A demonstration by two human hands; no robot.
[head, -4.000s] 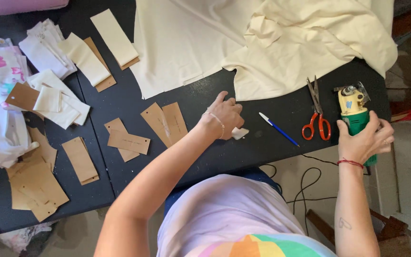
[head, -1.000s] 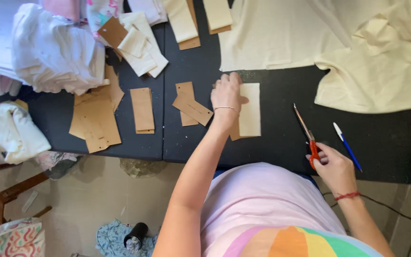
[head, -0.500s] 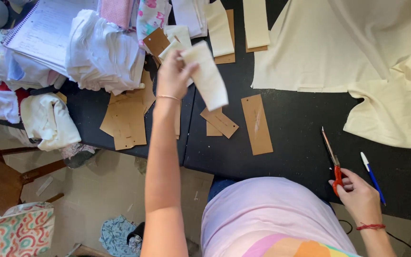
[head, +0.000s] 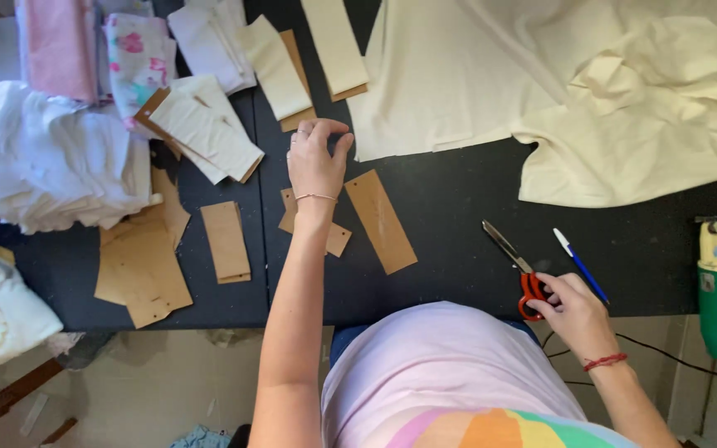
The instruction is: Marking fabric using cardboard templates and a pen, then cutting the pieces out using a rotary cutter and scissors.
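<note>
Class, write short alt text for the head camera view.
Seen from above, a person's left hand hovers over brown card templates on a black table, while the right hand grips red-handled scissors near cream fabric.

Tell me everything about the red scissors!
The scissors have red loop handles and two long grey metal blades. They lie flat on the black table near its front edge, blades shut and pointing up-left. The right hand has its fingers on the red handles. A blue and white pen lies just to the right, not touching them.
</note>
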